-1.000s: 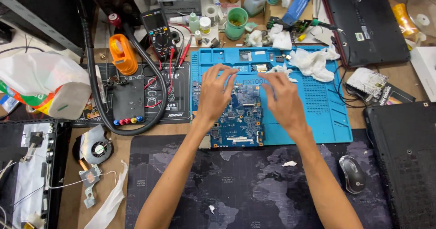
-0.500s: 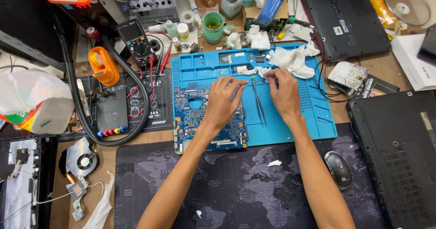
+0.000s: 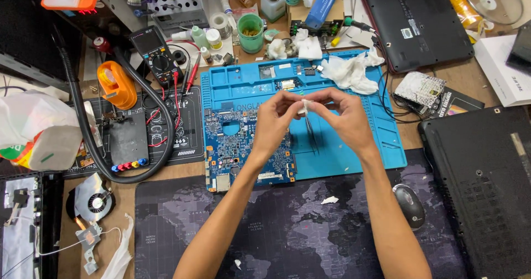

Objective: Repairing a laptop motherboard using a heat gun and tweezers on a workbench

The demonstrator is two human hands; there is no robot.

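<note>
My left hand point(image 3: 275, 118) and my right hand point(image 3: 345, 117) meet above the blue work mat point(image 3: 354, 146). Together their fingertips pinch a small white wad of tissue point(image 3: 304, 105). My right hand also holds thin tweezers point(image 3: 311, 135) that point down toward me. A blue laptop circuit board point(image 3: 238, 146) lies flat on the mat's left part, under and left of my left hand.
Crumpled white tissues point(image 3: 349, 71) lie at the mat's back edge. A multimeter point(image 3: 155, 55), orange tool point(image 3: 115, 84) and black hose are at the left. Closed black laptops point(image 3: 481, 179) lie to the right, a mouse point(image 3: 410, 204) sits on the dark desk mat point(image 3: 298, 229), a fan point(image 3: 94, 201) at lower left.
Both hands have lifted off the circuit board and come together, now pinching a white wad of tissue. The view has shifted, so the bench appears further right.
</note>
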